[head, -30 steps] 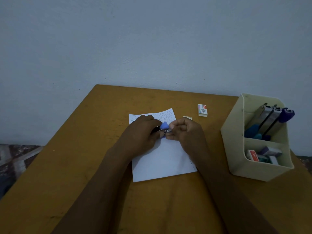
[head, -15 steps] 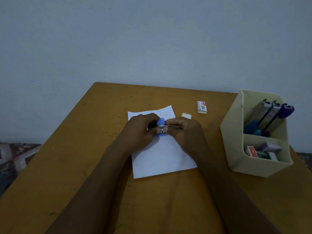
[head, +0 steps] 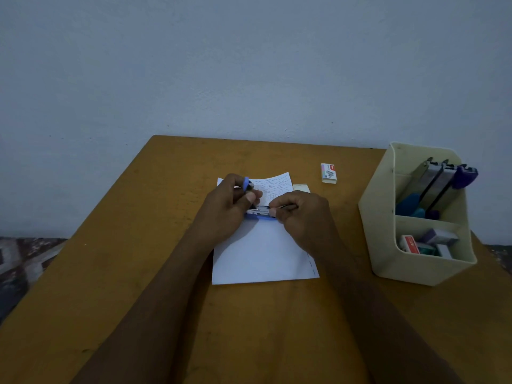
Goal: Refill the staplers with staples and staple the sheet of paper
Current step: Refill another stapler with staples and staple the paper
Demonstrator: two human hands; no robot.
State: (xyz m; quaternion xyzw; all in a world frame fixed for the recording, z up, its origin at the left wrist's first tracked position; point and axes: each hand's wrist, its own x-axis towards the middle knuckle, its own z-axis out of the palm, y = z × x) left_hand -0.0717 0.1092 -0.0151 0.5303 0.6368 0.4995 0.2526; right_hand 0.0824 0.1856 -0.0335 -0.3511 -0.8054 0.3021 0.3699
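Observation:
A small blue stapler [head: 259, 213] is held open over the white sheet of paper [head: 260, 253] in the middle of the table. My left hand [head: 224, 214] grips its body, with the blue lid [head: 246, 184] tipped up behind my fingers. My right hand [head: 302, 214] pinches a thin metal strip, seemingly staples [head: 282, 207], against the stapler's open channel. The sheet's far end, with handwriting on it, curls upward. My fingers hide most of the stapler.
A cream organiser [head: 382, 245] stands at the right with several staplers in its rear compartment and small staple boxes in front. One staple box [head: 329, 173] lies near the table's far edge. A small cream box part [head: 302, 187] lies beside the sheet. The wall is close behind.
The stapler has swung open, its lid now raised at the left. My right hand has shifted right and holds the thin strip along the channel.

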